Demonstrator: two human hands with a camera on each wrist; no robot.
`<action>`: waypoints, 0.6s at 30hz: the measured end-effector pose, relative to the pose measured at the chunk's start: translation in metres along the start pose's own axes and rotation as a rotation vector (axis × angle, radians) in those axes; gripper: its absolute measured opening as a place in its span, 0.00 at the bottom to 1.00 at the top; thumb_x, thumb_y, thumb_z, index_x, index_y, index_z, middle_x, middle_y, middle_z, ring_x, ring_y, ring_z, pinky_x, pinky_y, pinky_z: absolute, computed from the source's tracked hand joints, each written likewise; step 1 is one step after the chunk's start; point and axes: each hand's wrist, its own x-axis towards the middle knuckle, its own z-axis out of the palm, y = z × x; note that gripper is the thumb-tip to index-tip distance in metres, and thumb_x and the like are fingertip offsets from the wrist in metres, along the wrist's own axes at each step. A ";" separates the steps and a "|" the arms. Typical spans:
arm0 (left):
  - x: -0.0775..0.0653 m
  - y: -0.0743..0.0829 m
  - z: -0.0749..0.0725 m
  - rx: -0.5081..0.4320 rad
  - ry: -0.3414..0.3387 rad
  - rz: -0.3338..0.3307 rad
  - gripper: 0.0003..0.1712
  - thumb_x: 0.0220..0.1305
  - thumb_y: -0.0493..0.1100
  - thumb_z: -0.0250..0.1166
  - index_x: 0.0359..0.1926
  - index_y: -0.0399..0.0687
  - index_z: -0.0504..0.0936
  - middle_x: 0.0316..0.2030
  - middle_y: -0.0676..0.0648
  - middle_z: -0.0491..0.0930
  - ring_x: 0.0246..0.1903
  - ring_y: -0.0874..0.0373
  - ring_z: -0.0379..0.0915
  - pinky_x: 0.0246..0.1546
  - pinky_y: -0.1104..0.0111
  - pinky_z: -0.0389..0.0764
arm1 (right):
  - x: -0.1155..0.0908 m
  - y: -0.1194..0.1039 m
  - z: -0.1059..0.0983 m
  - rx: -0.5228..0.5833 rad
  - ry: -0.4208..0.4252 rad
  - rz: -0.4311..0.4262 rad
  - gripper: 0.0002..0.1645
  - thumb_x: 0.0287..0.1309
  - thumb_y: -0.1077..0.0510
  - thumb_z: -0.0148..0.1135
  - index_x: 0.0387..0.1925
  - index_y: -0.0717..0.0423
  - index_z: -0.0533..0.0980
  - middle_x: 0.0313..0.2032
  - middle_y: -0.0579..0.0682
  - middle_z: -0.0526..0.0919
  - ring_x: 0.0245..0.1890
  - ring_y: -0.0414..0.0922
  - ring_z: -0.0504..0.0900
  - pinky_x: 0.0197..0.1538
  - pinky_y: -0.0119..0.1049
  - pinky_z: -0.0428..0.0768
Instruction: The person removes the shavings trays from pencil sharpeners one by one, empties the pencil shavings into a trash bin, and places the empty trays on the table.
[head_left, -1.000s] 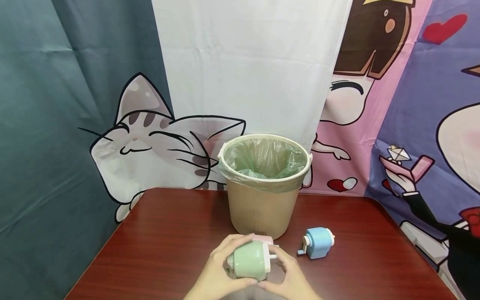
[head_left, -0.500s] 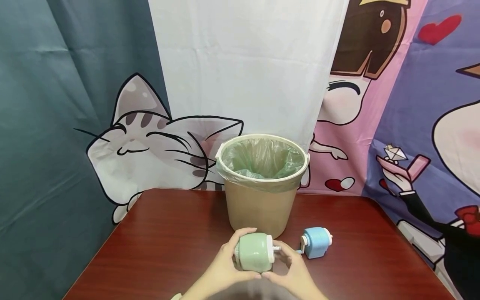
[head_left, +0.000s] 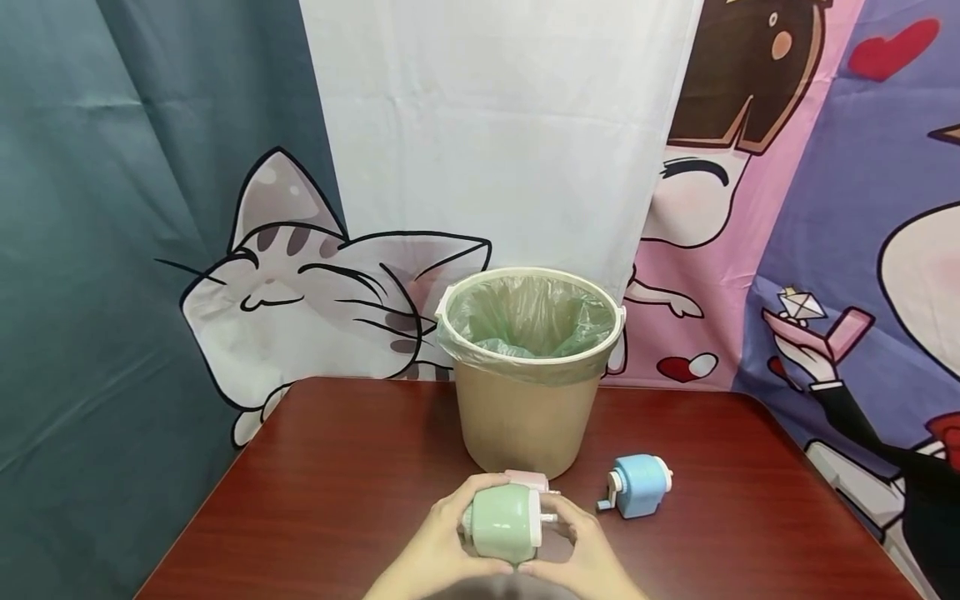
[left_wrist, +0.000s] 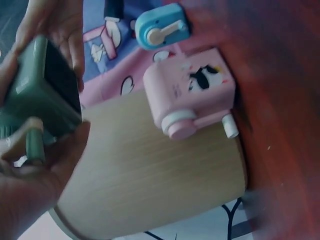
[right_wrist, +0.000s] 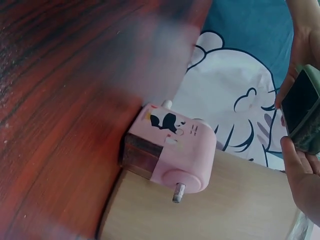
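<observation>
In the head view, the left hand (head_left: 435, 542) was curled around the green sharpener (head_left: 502, 523), with fingers over the top and the thumb below. The right hand (head_left: 581, 546) was bent around the other end, so both hands had hold of it, opened about as wide as it was. It was up in the air over the surface (head_left: 360, 467), in front of the bin (head_left: 525, 425). It looked smooth and shiny, so it might have slipped if the hands squeezed too softly. The pink sharpener (head_left: 528, 479) peeked out behind it, and a clumsy move forward might have bumped it. The blue sharpener (head_left: 641, 485) stood off to the right and seemed safer.

In the left wrist view, a knob (left_wrist: 35, 146) of the green sharpener was close to the left hand. If it turned, the hold could have gone wobbly. The pink sharpener's handle (left_wrist: 212, 120) stuck out and could have caught a finger.

In the right wrist view, right fingertips were by the dark bottom's edge. Setting it down that way might have pinched them. A hard knock could have pushed the pink sharpener against the bin.
</observation>
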 end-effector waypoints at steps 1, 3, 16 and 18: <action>-0.002 0.000 0.002 0.014 0.014 -0.010 0.45 0.43 0.50 0.77 0.63 0.56 0.65 0.53 0.52 0.77 0.44 0.65 0.73 0.40 0.71 0.77 | 0.000 0.000 0.000 -0.019 0.002 -0.001 0.37 0.35 0.58 0.79 0.52 0.56 0.74 0.46 0.50 0.81 0.49 0.29 0.76 0.40 0.34 0.82; -0.005 0.000 0.004 0.038 0.032 -0.032 0.46 0.42 0.51 0.77 0.63 0.57 0.65 0.55 0.50 0.76 0.44 0.66 0.72 0.39 0.72 0.77 | -0.001 0.000 0.000 -0.040 -0.006 -0.007 0.37 0.34 0.57 0.79 0.51 0.56 0.74 0.45 0.51 0.82 0.48 0.29 0.77 0.40 0.33 0.82; -0.005 0.000 -0.001 0.220 0.000 0.137 0.46 0.40 0.48 0.78 0.61 0.56 0.66 0.50 0.52 0.78 0.41 0.66 0.75 0.39 0.74 0.76 | -0.003 0.006 0.000 0.022 -0.071 -0.097 0.40 0.37 0.60 0.78 0.56 0.58 0.71 0.49 0.52 0.80 0.50 0.30 0.75 0.44 0.31 0.80; -0.004 -0.001 0.003 0.212 0.017 0.123 0.46 0.41 0.49 0.78 0.61 0.56 0.65 0.50 0.52 0.78 0.41 0.65 0.75 0.40 0.73 0.76 | -0.004 0.004 -0.001 -0.015 -0.054 -0.061 0.39 0.36 0.58 0.78 0.54 0.57 0.72 0.48 0.52 0.80 0.49 0.30 0.76 0.42 0.31 0.81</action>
